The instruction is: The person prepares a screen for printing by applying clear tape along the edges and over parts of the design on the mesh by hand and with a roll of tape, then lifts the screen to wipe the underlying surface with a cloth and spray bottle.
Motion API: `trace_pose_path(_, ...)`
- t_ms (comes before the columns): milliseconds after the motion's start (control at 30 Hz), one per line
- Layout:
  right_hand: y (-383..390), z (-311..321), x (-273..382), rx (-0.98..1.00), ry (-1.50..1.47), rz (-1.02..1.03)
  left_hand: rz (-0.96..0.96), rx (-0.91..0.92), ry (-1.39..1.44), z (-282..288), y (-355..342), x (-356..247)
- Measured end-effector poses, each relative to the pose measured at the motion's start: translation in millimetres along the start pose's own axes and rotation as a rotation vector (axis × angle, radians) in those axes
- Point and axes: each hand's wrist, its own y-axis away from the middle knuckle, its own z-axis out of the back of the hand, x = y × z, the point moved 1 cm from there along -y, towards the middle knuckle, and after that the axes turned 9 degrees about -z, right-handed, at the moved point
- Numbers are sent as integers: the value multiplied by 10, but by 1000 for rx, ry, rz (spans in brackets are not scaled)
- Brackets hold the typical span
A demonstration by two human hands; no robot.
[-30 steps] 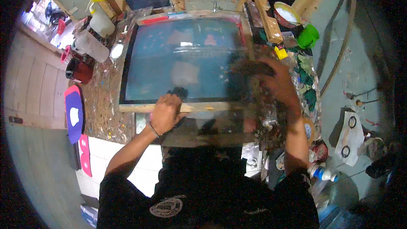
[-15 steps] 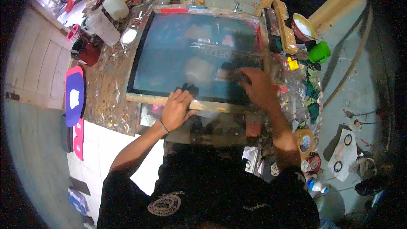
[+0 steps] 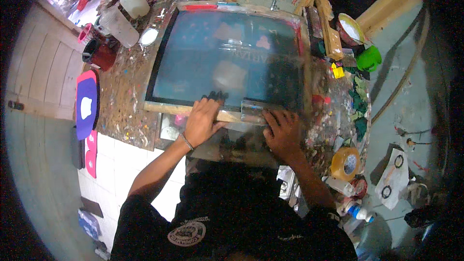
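Note:
A screen-printing frame (image 3: 193, 110) with blue-grey mesh (image 3: 188, 63) lies before me on the workbench. Pale printed shapes show in the mesh. My left hand (image 3: 201, 120) rests on the frame's near edge, fingers stretched over the wood onto the mesh and thumb apart. It holds nothing loose. At the right part of that edge, my right hand (image 3: 282, 133) has its fingers bent over a clear, shiny flat strip (image 3: 251, 109). The strip lies across the near wood and the edge of the mesh; its right part is hidden by the fingers.
Bottles (image 3: 134, 1) and a dark red pot (image 3: 100, 57) stand at the back left. A purple-and-pink panel (image 3: 87, 108) hangs by the left bench edge. At right are a wooden block (image 3: 332, 43), bowl (image 3: 350, 29), green cup (image 3: 369, 59) and tape roll (image 3: 344, 163).
My right hand has come down toward me from over the mesh to the near edge of the frame, the clear strip with it. The left hand has stayed in place.

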Motion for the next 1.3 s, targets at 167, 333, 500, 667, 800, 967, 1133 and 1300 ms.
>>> trace_pose_path(167,-200,62,85,40,-123,65,81,27,18,35,146,85)
trace_pose_path(333,-118,97,-22,104,-77,38,20,-84,64,432,49,160)
trace_pose_path(500,-318,419,148,217,-125,-130,583,-656,150,1227,559,819)
trace_pose_path(667,-584,549,-100,54,-240,3,937,-880,-246,1836,1126,2447)
trace_pose_path(800,-809,620,84,16,-266,-129,803,-1065,-570,1987,1253,3197)
trace_pose_path(967,-815,733,296,-4,-483,-366,819,-1005,-705,2242,2354,3532)
trace_pose_path(1133,-1034,484,782,489,-709,-233,1231,-519,-616,2916,3584,3922)
trace_pose_path(1300,-1533,231,2094,366,-288,608,1378,-132,-301,3011,3494,4305)
